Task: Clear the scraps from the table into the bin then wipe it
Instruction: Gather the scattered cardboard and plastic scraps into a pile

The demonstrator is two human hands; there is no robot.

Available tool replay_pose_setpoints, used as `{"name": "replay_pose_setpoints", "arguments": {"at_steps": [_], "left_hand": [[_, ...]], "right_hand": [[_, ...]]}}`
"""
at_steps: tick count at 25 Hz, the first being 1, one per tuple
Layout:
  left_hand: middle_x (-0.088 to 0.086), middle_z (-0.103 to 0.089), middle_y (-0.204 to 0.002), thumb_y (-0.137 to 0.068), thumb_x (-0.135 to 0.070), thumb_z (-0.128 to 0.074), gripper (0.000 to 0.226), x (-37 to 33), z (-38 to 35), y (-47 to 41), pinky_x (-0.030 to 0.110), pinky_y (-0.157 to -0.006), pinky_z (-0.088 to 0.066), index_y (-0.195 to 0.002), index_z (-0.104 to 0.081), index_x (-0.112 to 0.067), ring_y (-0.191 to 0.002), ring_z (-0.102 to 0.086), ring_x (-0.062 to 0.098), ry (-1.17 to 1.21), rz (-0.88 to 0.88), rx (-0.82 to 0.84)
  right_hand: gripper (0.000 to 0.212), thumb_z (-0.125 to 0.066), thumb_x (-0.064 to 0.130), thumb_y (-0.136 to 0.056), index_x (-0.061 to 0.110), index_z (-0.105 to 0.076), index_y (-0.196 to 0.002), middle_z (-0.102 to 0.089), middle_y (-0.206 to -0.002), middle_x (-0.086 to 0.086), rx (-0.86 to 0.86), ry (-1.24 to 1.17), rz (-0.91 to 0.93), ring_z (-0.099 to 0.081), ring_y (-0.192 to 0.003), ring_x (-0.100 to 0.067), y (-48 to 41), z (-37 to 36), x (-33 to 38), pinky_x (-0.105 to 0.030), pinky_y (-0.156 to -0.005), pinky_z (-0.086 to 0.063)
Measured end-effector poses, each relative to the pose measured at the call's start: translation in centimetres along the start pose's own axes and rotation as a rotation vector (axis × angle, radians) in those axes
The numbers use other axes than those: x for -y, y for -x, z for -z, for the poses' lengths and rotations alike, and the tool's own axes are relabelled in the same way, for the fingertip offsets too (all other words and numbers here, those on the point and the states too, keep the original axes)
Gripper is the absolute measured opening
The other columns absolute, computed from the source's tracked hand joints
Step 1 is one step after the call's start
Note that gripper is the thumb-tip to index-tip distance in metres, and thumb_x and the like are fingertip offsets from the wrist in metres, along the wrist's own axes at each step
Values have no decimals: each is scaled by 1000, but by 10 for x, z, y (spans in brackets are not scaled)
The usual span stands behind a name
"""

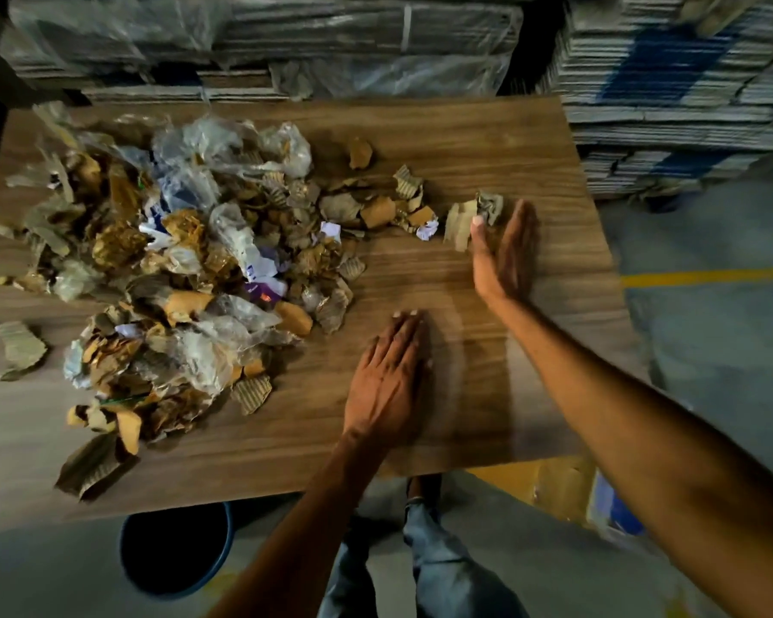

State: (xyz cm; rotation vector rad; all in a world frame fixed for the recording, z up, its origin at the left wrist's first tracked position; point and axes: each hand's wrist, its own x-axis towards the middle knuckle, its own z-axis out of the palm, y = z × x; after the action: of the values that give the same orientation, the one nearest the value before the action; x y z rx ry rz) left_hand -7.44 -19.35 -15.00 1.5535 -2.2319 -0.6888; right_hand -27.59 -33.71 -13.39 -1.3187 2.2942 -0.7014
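scraps (pixel 175 269) of torn cardboard, paper and clear plastic lie heaped over the left half of the table (pixel 442 140). a thinner trail runs right toward the middle, and one loose piece (pixel 19 347) sits apart at the left edge. the bin (pixel 175 550), dark blue, stands on the floor below the near edge, partly under the tabletop; its inside is too dark to say whether anything is in it. the right hand (pixel 503 256) stands on its edge on the wood, fingers straight and together, just right of the last few bits (pixel 460 225) of the trail, holding nothing. the left hand (pixel 387 376) lies flat, palm down, fingers straight, on bare wood nearer the body, also empty. i judge the task barely begun: the right half of the table is bare, but the whole heap has yet to go into the bin, and wiping comes after. no cloth is in view.
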Motion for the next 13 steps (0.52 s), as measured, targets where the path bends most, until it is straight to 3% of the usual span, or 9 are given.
{"name": "replay_pose_setpoints", "arguments": {"at_steps": [3, 6, 9, 13], "left_hand": [[0, -15, -172, -111, -38, -35, 58, -3, -11, -41, 34, -128, -10, -163, -25, -14, -160, -5, 17, -30, 3, 8], [9, -32, -167, -109, -24, -42, 53, 3, -9, -69, 44, -126, -25, -158, -35, -9, -156, -23, 24, -41, 34, -90], [12, -44, -156, -106, -16, -48, 46, -2, -5, -74, 44, -119, -34, -151, -44, -6, -145, -40, 27, 1, 132, -193], [9, -50, -139, -101, -19, -60, 44, -11, 7, -70, 46, -100, -48, -143, -48, -12, -120, -52, 27, 84, 257, -288]], "right_hand": [[98, -29, 76, -93, 11, -8, -163, -8, -171, -15, 123, 99, 121, -7, -159, -28, -41, -9, 14, -43, -129, -6], [85, -32, 66, -100, 13, -11, -164, -10, -171, -13, 222, 253, 318, -7, -159, -25, -36, -19, 18, -38, -129, -4], [81, -26, 64, -101, 13, -14, -163, -8, -171, -10, 328, 267, 491, -3, -159, -22, -19, -23, 18, -37, -129, -2], [92, -28, 76, -91, 18, -20, -163, -19, -170, -9, 332, -61, 342, -16, -157, -21, -30, -29, 42, -41, -128, -14]]}}
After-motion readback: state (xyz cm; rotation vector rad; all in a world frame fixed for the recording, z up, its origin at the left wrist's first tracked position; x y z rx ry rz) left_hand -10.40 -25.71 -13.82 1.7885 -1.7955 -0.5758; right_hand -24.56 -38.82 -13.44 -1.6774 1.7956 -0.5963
